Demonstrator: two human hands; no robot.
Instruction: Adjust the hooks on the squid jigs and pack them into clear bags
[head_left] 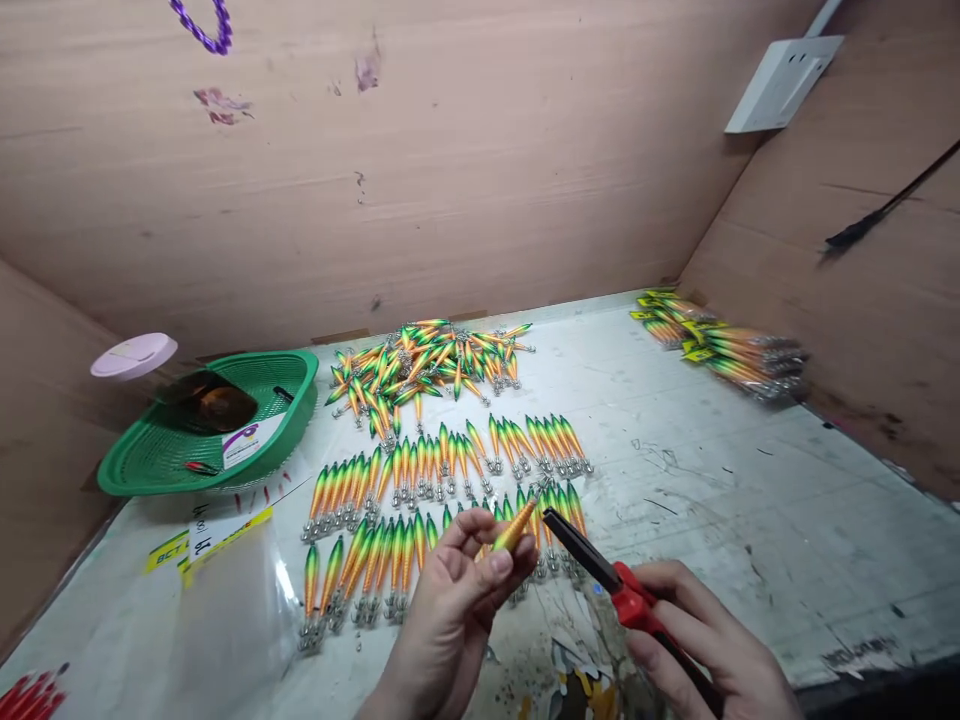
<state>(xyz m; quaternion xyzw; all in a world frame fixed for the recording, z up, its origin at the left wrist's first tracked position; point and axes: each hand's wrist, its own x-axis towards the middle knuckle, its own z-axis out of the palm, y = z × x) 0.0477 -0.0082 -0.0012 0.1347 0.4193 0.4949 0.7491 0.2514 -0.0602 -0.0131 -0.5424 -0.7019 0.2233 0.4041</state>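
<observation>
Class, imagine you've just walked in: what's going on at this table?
A person's left hand holds a green-and-orange lure, its hook end near the tip of the red-handled tool in the right hand. Similar lures lie in rows around and beyond the left hand, with a loose heap behind them.

- lure [516,527]: orange body, yellow-green toward lower end, metal hooks at upper-right end; tilted, held in air
- red-handled tool [628,597]: long dark blades, tips pointing upper left, just beside lure's hook end
</observation>
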